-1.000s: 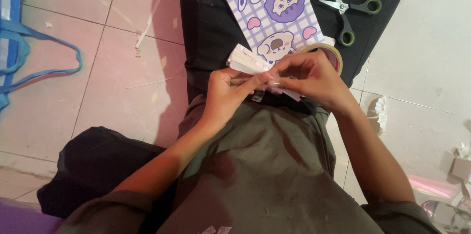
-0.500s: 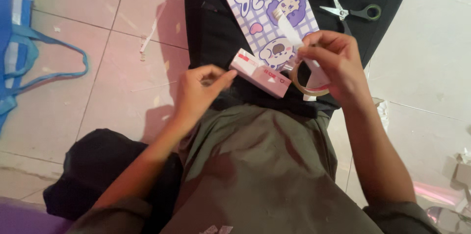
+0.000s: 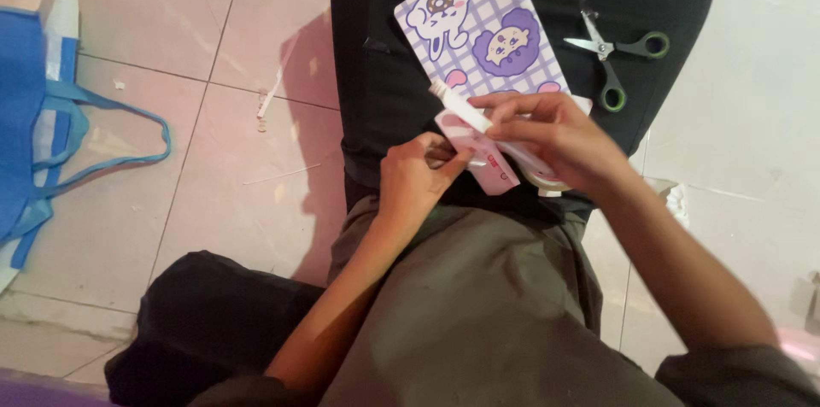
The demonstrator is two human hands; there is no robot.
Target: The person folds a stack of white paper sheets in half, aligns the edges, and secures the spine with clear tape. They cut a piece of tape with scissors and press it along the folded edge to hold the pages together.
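Left hand [image 3: 414,181] has come back in, fingers pinching the small pink box [image 3: 478,151] mid-frame; right hand [image 3: 551,138] fingers clamp a tape strip [image 3: 461,104]. Scissors [image 3: 619,52] sit upper right.

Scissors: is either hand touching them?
No, the scissors lie apart on the black cloth, while both hands hold the small pink box below.

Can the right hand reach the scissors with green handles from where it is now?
Probably yes. The scissors lie uncovered on the black cloth, just beyond the right hand, with nothing between them. But that hand holds a small white strip, so it is not free.
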